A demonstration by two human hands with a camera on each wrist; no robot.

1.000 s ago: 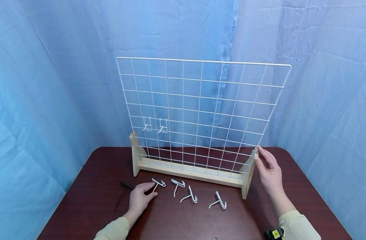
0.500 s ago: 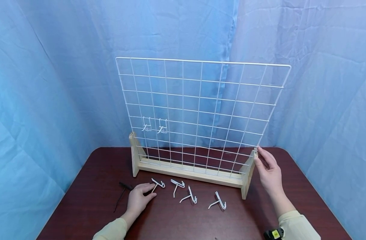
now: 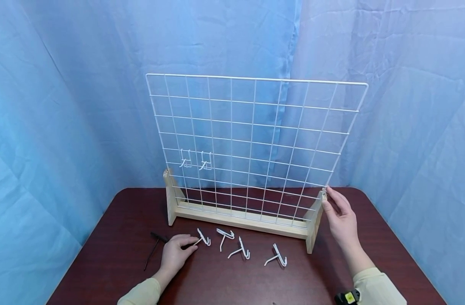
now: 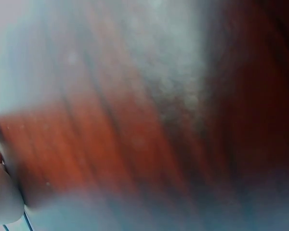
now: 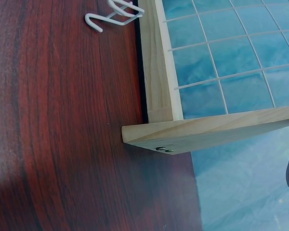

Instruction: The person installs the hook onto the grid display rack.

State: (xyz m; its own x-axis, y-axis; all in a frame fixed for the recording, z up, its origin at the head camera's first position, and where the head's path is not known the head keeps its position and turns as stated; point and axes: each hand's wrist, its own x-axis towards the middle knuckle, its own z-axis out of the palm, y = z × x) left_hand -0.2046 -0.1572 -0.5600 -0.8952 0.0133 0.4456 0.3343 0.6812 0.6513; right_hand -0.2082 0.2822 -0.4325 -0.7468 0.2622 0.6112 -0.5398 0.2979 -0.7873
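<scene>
Head view: a white wire grid stands in a wooden base. The right hand, cut off in the right wrist view, grips the base's right upright near its top. The left hand pinches a white hook before the base; left wrist view blurs.

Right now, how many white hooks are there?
6: two white hooks hang on the wire grid, the left hand pinches a third hook, three more hooks lie on the table rightward. Any under the hand would be hidden.
</scene>
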